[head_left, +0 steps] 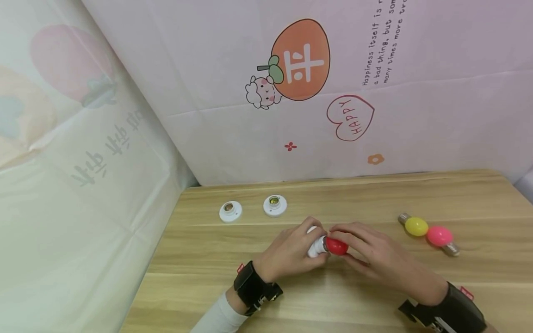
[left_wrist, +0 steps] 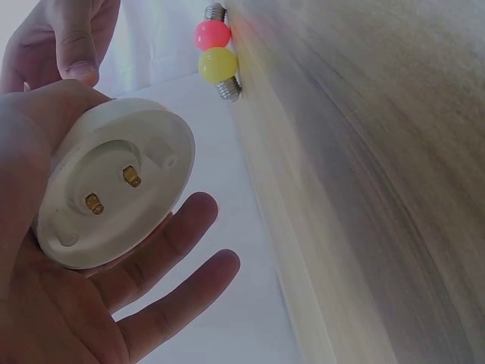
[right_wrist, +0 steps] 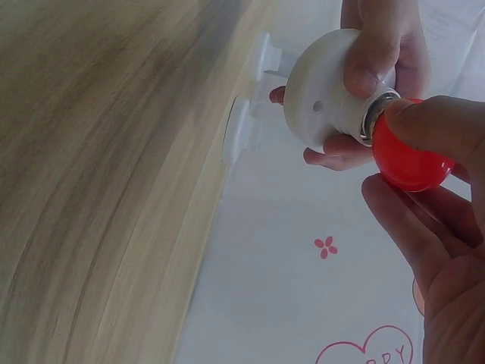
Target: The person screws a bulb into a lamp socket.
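My left hand point(head_left: 293, 249) grips a white round lamp holder point(right_wrist: 318, 98) by its socket and base, tilted on its side above the table. Its underside, with two brass terminals, faces the left wrist camera. My right hand point(head_left: 374, 254) holds a red light bulb point(right_wrist: 409, 155) between thumb and fingers. The bulb's metal cap sits at the mouth of the socket, with a strip of the thread still showing in the right wrist view. In the head view the red bulb lies between the two hands, partly covered by the right fingers.
Two more white lamp holders, a left one point(head_left: 230, 211) and a right one point(head_left: 275, 205), stand upright towards the table's back. A yellow bulb point(head_left: 416, 226) and a pink bulb point(head_left: 440, 236) lie touching on the right. A printed cloth point(head_left: 233, 138) hangs behind the wooden table point(head_left: 187, 259).
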### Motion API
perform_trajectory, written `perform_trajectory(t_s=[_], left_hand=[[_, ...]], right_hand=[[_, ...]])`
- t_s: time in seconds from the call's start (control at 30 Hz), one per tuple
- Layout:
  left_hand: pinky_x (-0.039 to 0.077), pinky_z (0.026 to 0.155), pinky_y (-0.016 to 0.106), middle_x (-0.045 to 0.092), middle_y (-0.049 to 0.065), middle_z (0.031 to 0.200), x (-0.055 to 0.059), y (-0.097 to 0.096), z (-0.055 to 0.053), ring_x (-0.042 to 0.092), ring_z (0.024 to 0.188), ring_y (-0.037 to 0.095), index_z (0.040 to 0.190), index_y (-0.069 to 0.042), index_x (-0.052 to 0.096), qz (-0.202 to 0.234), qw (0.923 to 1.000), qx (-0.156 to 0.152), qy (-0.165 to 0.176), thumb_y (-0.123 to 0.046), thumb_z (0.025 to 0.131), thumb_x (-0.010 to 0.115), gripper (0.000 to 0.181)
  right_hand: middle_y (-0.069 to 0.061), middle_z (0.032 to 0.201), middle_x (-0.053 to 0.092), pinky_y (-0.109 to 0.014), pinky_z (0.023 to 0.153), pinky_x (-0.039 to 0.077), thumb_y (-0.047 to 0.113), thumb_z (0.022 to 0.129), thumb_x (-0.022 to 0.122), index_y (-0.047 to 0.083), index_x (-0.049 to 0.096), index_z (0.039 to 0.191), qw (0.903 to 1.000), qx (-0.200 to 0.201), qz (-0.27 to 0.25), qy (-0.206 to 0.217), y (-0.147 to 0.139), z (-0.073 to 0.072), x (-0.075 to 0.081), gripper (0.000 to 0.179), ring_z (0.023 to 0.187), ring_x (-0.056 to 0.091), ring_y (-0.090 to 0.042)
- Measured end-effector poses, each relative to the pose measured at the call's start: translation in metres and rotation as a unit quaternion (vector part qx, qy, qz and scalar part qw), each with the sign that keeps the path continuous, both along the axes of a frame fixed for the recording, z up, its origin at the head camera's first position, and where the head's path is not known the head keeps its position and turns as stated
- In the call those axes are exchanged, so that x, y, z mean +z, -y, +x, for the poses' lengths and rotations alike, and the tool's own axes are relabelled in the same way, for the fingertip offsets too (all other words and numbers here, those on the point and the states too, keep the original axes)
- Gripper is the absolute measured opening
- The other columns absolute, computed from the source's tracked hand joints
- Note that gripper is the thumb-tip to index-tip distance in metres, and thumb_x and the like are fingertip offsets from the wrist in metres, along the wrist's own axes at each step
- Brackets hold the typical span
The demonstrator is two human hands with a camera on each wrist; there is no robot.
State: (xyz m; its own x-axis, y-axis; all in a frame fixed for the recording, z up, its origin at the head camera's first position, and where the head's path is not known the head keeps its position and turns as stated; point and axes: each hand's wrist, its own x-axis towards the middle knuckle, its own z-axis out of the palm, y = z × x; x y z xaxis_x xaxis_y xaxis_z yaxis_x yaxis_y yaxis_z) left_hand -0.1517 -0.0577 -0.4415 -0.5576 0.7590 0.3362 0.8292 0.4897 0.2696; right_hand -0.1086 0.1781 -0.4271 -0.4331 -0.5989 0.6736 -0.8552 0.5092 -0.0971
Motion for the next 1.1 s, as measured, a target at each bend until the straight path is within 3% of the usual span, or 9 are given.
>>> perform_trajectory(t_s=[0.9,1.1], left_hand=[[0.038,0.055,0.007,0.047,-0.007,0.116,0.0007,0.0001,0.0012,0.047,0.075,-0.001,0.112,-0.022,0.057,-0.002,1.0000,0.001,-0.004,-0.037,0.086,0.063,0.030],[0.039,0.056,0.007,0.047,-0.007,0.116,0.0005,-0.0006,0.0009,0.048,0.075,-0.001,0.112,-0.022,0.057,-0.003,1.0000,0.002,0.001,-0.038,0.087,0.063,0.030]], right_hand=[[-0.006,0.119,0.063,-0.034,0.078,0.056,0.046,0.098,0.047,0.009,0.064,0.122,0.9999,-0.011,-0.007,0.001,0.0010,0.0014,0.0011,0.047,0.101,0.062,-0.018],[-0.006,0.116,0.064,-0.033,0.075,0.057,0.042,0.093,0.060,0.009,0.065,0.121,0.9998,-0.009,-0.015,-0.003,0.0004,0.0005,0.0002,0.044,0.097,0.063,-0.017]])
